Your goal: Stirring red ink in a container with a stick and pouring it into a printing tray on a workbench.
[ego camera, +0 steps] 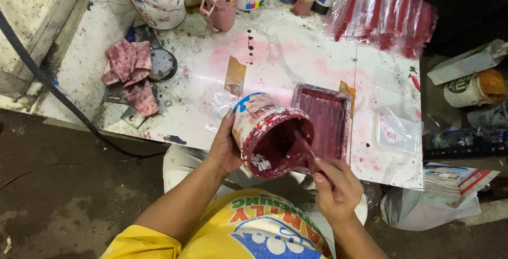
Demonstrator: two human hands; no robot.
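Left of the paint can (270, 134), a stained pink rag (129, 73) lies on the white table (317, 52). The left hand (225, 145) grips the can's side, tilting its red-smeared mouth toward the person. Right of it, the right hand (336, 185) pinches a stick (304, 145) reaching inside the can, beside the red tray (328, 118).
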